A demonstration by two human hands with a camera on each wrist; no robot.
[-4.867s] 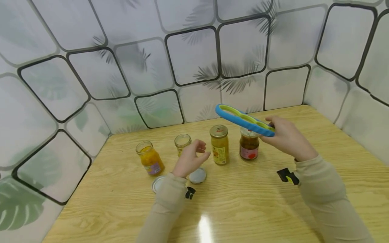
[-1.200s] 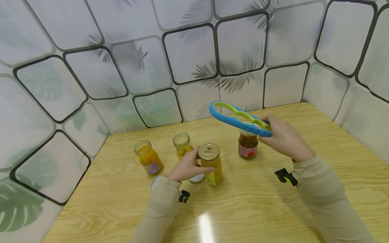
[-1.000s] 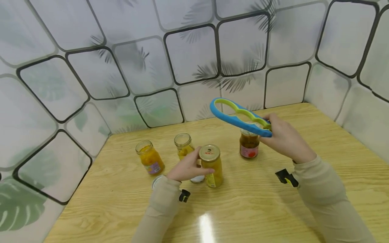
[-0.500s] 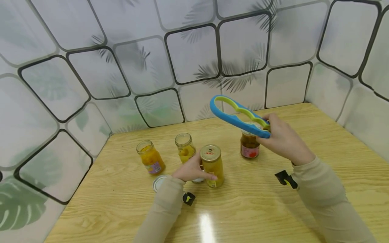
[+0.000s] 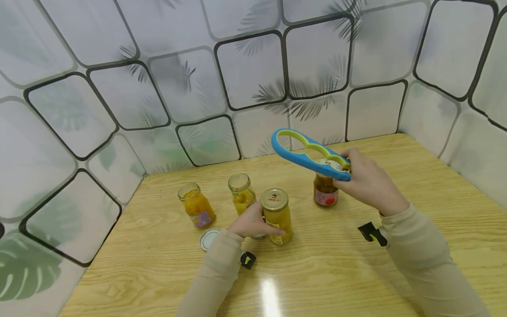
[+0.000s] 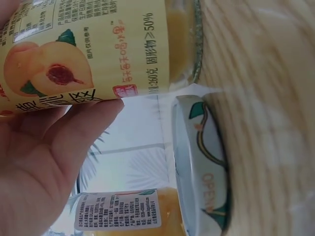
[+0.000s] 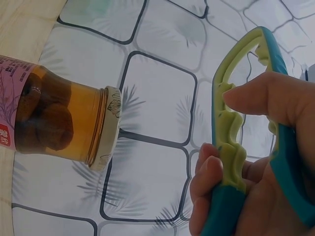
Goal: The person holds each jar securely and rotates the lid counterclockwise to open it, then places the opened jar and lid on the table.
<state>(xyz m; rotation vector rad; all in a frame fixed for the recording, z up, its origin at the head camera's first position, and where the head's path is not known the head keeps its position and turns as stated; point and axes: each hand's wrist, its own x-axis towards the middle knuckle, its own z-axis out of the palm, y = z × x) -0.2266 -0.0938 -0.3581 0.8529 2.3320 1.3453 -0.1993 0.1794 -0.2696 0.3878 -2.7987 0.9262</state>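
My left hand (image 5: 252, 221) grips a lidded jar of yellow peaches (image 5: 278, 218) low on its side; the peach label (image 6: 64, 54) fills the top of the left wrist view. The jar stands upright on the table. In my right hand (image 5: 366, 182) is a blue and green jar opener (image 5: 305, 154), raised above the table, its two arms spread apart. Fingers curl round one arm in the right wrist view. Just behind the opener stands a lidded jar of dark fruit (image 5: 326, 193) with a pink label, partly covered by it.
Two lidless jars stand at the left, an orange-filled jar (image 5: 198, 209) and a yellow-filled jar (image 5: 241, 196). One loose lid (image 5: 208, 239) lies by my left sleeve. Another lid (image 6: 199, 167) is mostly behind my left hand. A patterned wall (image 5: 253, 79) borders the table (image 5: 317, 277).
Compared with the oldest frame, my left hand has taken hold of the peach jar and it stands nearer to me. The opener's arms have spread wider. In the last second little has moved.
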